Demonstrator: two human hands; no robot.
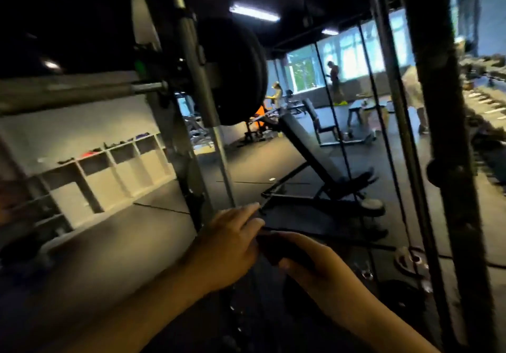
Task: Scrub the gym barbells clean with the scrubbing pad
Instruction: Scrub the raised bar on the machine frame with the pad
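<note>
Blurred dark pad [279,251], partly hidden under fingers [301,240].

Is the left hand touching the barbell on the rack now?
Apart. The head view shows the left hand low, by the right hand gripping a dark pad; the barbell sits well above.
</note>
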